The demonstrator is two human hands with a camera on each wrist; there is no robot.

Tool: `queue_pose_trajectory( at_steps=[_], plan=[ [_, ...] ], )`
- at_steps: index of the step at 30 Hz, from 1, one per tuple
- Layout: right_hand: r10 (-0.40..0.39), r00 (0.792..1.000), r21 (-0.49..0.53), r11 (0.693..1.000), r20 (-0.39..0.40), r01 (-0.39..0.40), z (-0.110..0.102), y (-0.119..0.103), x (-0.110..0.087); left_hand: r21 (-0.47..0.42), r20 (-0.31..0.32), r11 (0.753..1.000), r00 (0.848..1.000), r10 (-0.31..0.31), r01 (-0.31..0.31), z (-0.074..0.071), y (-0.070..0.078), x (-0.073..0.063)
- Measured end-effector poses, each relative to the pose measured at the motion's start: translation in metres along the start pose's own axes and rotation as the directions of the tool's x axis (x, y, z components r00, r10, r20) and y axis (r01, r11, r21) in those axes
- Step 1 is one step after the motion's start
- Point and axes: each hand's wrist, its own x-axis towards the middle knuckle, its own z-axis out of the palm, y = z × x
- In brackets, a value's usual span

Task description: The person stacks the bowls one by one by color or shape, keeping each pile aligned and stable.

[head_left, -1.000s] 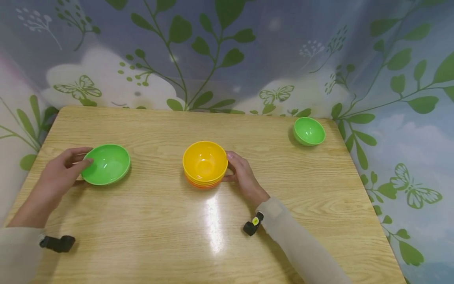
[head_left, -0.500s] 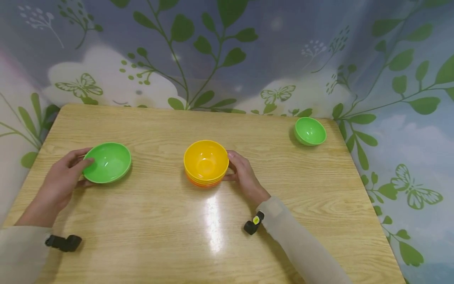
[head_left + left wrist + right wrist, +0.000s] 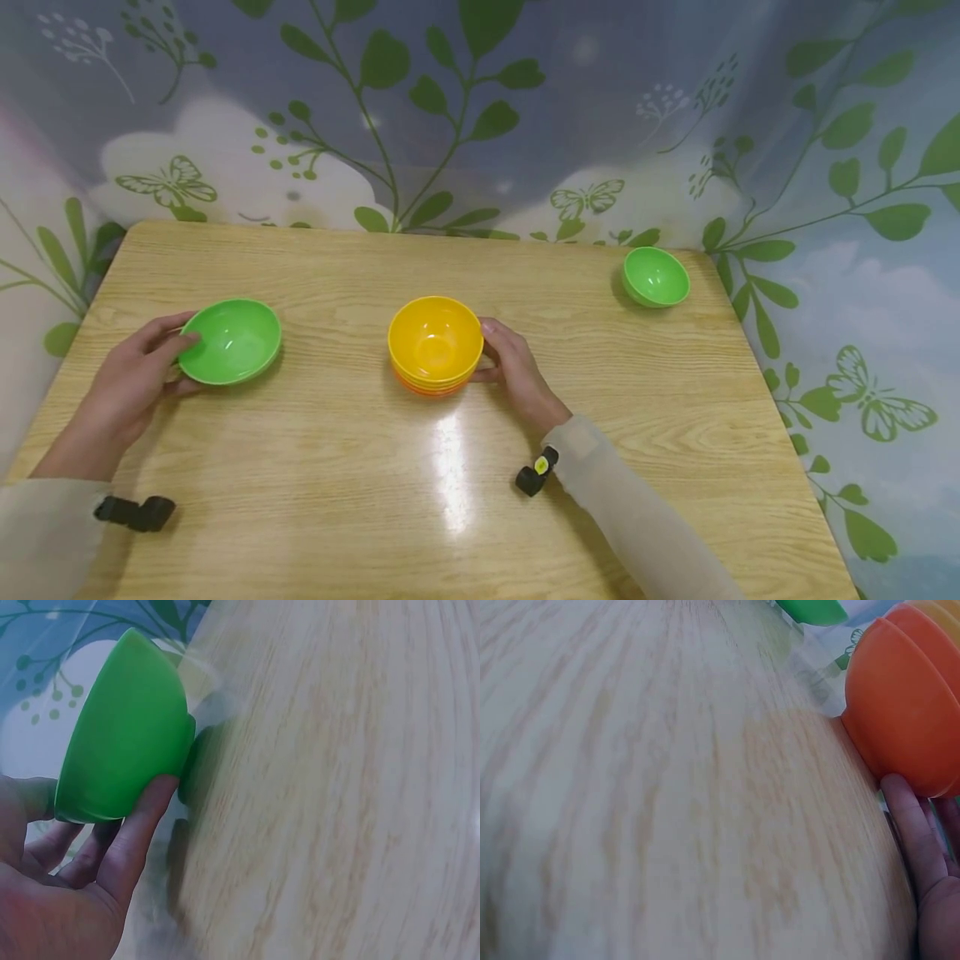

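Observation:
On the left in the head view, my left hand point(image 3: 127, 379) grips a green bowl point(image 3: 232, 343) by its near-left side, thumb over the rim and fingers beneath. The left wrist view shows the outer wall of this green bowl point(image 3: 127, 735) with its foot close over the table. At the middle of the table stands a stack of nested bowls, yellow bowls point(image 3: 435, 337) on top and orange bowls point(image 3: 907, 697) below. My right hand point(image 3: 517, 367) holds the right side of that stack, thumb at the top rim and fingers low on the orange wall.
A second, smaller-looking green bowl point(image 3: 656, 277) stands upright near the back right corner of the wooden table point(image 3: 337, 500). A curtain printed with leaves and butterflies point(image 3: 585, 198) hangs along the back and sides. Each wrist wears a small black camera point(image 3: 532, 477).
The green bowl in my left hand has shifted slightly right, toward the stack. My right hand and the stacked bowls have stayed in place.

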Motion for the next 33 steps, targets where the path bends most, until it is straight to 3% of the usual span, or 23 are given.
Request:
queue_pose_trajectory(
  at_steps=[15, 25, 33],
  plan=[
    [-0.003, 1.0, -0.012, 1.0, -0.002, 0.003, 0.0, 0.0, 0.0, 0.101, 0.031, 0.995, 0.999, 0.011, -0.014, 0.021, 0.012, 0.003],
    [-0.009, 1.0, -0.016, 1.0, -0.002, 0.009, 0.001, -0.001, 0.0, 0.111, 0.054, 0.994, 0.998, 0.013, -0.019, 0.037, 0.023, 0.006],
    [-0.014, 1.0, -0.019, 1.0, 0.003, 0.014, 0.0, -0.001, -0.001, 0.186, 0.073, 0.982, 0.997, 0.028, -0.042, 0.051, 0.032, 0.007]
  ],
)
